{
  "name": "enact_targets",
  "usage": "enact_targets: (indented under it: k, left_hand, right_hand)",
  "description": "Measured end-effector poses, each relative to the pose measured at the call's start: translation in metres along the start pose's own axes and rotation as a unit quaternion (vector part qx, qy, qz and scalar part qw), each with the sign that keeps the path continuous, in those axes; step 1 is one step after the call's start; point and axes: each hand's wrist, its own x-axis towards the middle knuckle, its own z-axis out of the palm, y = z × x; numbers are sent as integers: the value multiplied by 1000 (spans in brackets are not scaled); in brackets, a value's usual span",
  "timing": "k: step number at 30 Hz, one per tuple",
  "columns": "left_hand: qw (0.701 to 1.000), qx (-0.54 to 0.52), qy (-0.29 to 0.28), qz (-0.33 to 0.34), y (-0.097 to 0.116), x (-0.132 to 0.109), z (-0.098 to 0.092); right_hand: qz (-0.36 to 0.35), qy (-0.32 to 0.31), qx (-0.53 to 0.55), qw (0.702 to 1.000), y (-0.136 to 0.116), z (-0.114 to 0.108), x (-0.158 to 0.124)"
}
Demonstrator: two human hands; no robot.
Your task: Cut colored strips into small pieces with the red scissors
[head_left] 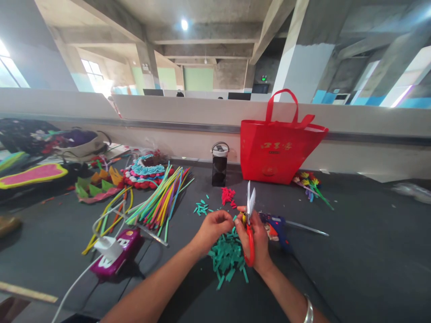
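Scissors (249, 207), one pair, in one hand (260, 242)

Bright Above, Stretched at the Edges

A ceiling lamp (184, 24) near 12 o'clock burns to a white spot. Glare washes out the window (11, 67) at 10 o'clock; purple fringes a light strip (402, 96) toward 2. The black tabletop (367, 255) looks dim, softly shadowed beside the power strip (129, 252) at 8. Wide-angle distortion tilts the pillar (299, 67) between 1 and 2; detail smears toward 9.
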Motion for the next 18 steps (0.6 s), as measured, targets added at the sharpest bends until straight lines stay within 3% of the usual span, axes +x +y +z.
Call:
enact_targets:
  k: [7, 11, 18]
  left_hand:
    - [976, -201, 66, 49, 20, -3, -3]
    - [971, -211, 84, 73, 21, -5, -2]
    - [971, -221, 71, 63, 5, -5, 2]
  right_hand:
    - [-59, -10, -114, 992, 19, 2, -1]
    - [-88, -39, -163, 982, 25, 7, -5]
    - [-81, -75, -151, 982, 24, 14, -9]
